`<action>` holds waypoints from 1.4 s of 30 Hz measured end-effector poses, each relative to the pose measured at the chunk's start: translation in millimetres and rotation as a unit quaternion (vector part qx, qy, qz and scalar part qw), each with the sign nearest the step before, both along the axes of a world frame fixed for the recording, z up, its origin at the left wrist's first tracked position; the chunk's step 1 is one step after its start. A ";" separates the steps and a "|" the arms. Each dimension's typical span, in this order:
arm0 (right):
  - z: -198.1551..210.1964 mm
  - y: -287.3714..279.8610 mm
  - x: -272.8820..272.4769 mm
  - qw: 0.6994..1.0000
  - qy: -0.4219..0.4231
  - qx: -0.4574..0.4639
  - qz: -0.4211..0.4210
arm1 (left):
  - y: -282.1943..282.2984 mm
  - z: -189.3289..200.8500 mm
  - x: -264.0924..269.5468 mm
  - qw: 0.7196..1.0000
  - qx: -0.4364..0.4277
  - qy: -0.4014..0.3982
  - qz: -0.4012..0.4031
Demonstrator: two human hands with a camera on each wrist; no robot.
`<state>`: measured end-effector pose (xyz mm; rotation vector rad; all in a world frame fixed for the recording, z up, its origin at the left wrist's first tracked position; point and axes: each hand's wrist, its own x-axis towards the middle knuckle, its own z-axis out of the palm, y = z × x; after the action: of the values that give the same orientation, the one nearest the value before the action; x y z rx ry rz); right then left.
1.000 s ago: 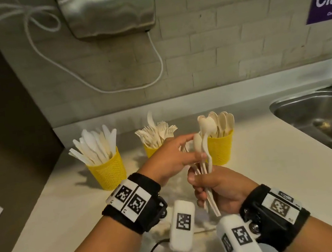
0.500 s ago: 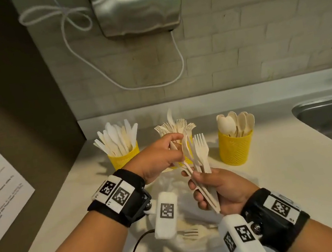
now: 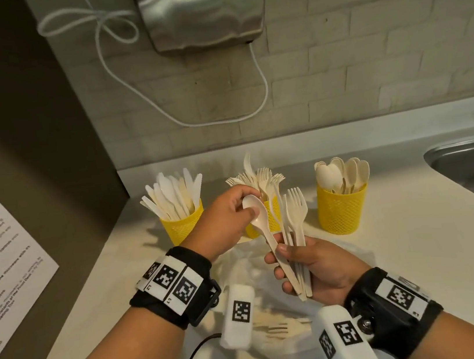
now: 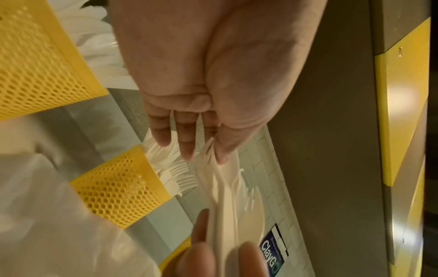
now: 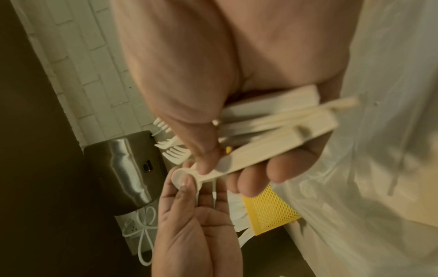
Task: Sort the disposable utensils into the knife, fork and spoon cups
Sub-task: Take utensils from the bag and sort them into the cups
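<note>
The left hand (image 3: 228, 214) pinches the spoon (image 3: 258, 219) bowl; the right hand (image 3: 312, 266) grips a mixed utensil bundle (image 3: 293, 232). Pulling may drag forks loose.

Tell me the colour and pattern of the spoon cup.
The spoon cup is yellow with a fine mesh of small holes; the head view shows it best.

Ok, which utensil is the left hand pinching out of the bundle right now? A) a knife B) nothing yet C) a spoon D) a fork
C: the left hand pinches the bowl of a spoon whose handle still sits in the bundle gripped by the right hand.
</note>
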<state>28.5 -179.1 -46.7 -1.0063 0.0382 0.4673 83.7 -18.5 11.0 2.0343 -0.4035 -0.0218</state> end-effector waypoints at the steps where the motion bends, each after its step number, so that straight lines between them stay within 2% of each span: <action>1: -0.3 -0.8 -0.3 1.000 0.001 0.005 -0.004 | -1.7 2.4 -0.1 1.000 -0.009 -0.011 0.003; 5: -1.4 -14.6 -3.0 0.998 0.005 0.035 -0.054 | -9.0 18.8 6.7 0.993 -0.102 -0.052 0.034; 8: 3.1 -38.6 -5.0 0.985 -0.002 0.040 -0.166 | -19.6 40.2 17.2 0.967 -0.212 -0.108 0.092; 10: 6.0 -58.9 -6.4 0.966 -0.004 0.065 -0.250 | -38.5 52.4 24.2 0.951 -0.230 -0.164 0.123; 13: 7.9 -83.4 -8.1 0.938 -0.001 0.105 -0.330 | -84.0 56.0 33.2 0.953 -0.152 -0.241 0.101; 16: 7.4 -93.8 -12.1 0.930 0.000 0.115 -0.349 | -127.3 41.3 41.8 0.964 -0.030 -0.259 0.049; 21: 6.9 -94.4 -17.2 0.941 -0.015 0.124 -0.316 | -159.1 4.8 59.7 0.968 0.098 -0.232 -0.021; 23: 7.8 -93.3 -17.2 0.948 -0.021 0.123 -0.293 | -159.5 -7.8 65.7 0.952 0.179 -0.241 -0.058; 25: 8.3 -92.0 -16.4 0.955 -0.026 0.121 -0.271 | -154.8 -12.2 67.6 0.938 0.229 -0.253 -0.057; 27: 9.6 -88.6 -15.2 0.963 -0.030 0.108 -0.244 | -145.6 -5.6 63.3 0.953 0.193 -0.232 -0.020; 28: 9.8 -85.9 -14.5 0.968 -0.031 0.100 -0.228 | -139.2 -0.1 59.0 0.970 0.137 -0.201 -0.004; 30: 10.8 -78.0 -12.1 0.976 -0.035 0.081 -0.198 | -124.7 11.3 47.9 0.998 -0.020 -0.051 -0.026; 31: 11.1 -72.9 -10.9 0.980 -0.037 0.072 -0.183 | -116.7 15.9 39.7 0.993 -0.093 0.044 -0.060; 32: 11.3 -67.2 -9.0 0.983 -0.040 0.062 -0.168 | -107.8 17.1 34.0 0.983 -0.124 0.106 -0.089; 34: 11.6 -54.4 -5.6 0.989 -0.047 0.027 -0.138 | -89.9 16.3 26.1 0.980 -0.089 0.122 -0.128; 37: 9.2 -36.1 0.0 0.994 -0.049 -0.016 -0.097 | -66.7 17.2 21.5 0.991 -0.020 0.065 -0.113; 39: 7.4 -26.5 2.2 0.996 -0.044 -0.029 -0.071 | -53.0 15.9 21.3 0.993 -0.014 0.075 -0.094; 42: 6.0 -14.4 3.8 0.999 -0.038 -0.023 -0.029 | -34.7 12.6 18.1 0.987 -0.055 0.127 -0.079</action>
<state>32.3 -193.5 -40.7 -1.0647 0.0099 0.3772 101.8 -53.2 23.6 1.8583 -0.3937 -0.3453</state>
